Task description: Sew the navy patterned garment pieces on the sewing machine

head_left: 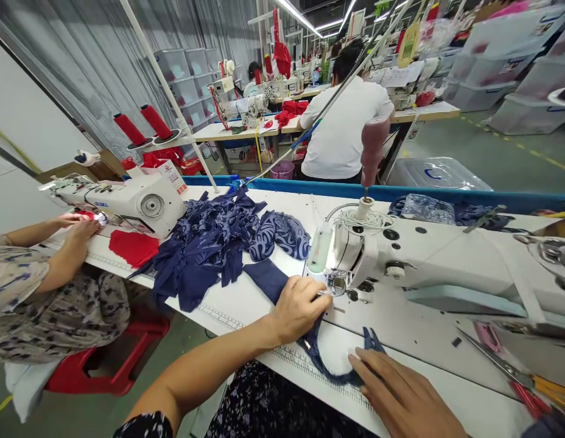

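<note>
My left hand (299, 307) presses a navy blue fabric piece (270, 278) flat on the white table, fingers reaching toward the presser foot (336, 283) of the white sewing machine (428, 261). My right hand (403, 395) lies flat on the near end of a curved navy strap (330, 370) that loops across the table edge. A pile of navy patterned fabric pieces (218, 240) lies to the left of my hands.
A co-worker on the left, seated on a red stool (104, 371), works red fabric (133, 247) at another sewing machine (122, 201). A person in a white shirt (341, 131) sits ahead, back turned. Scissors (515, 374) lie at the right. Red thread cones (143, 125) stand behind.
</note>
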### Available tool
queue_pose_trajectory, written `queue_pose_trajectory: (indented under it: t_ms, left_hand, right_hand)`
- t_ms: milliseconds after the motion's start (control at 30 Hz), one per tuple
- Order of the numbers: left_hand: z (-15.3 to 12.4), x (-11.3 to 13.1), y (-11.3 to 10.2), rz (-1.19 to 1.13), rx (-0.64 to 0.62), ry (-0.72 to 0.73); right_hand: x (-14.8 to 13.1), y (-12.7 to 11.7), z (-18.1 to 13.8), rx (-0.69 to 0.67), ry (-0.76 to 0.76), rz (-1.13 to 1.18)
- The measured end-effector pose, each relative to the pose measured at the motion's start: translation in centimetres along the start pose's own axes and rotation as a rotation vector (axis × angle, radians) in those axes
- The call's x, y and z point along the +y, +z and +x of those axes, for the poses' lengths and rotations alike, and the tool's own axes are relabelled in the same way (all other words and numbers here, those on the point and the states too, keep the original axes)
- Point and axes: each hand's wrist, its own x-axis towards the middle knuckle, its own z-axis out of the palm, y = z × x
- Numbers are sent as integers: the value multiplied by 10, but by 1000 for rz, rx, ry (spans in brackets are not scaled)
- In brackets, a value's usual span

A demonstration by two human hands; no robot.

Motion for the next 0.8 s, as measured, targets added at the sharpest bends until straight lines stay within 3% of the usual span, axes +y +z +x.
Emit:
queue_pose_trajectory:
  t_ms: [100,200,300,400,633,800]
  left_hand:
    - [-9,0,-5,99,-43,158]
    - [-14,6,-6,120,-48,115]
    - [-9,16,-1,159,-35,17]
    - [-3,21,1,158,-49,-51]
    - [-4,15,-14,53,-138,-42]
    - [-1,17,-4,105,-126,-108]
  right_hand:
    - [20,8,16,-27,-130,-38]
    - [33,6,22,-72,-74,-37]
    - [32,5,29,2,51,-80]
    - [25,12,32,22,38,-29]
    - [34,25,11,-33,73,29]
    - [44,19,23,-13,135,70]
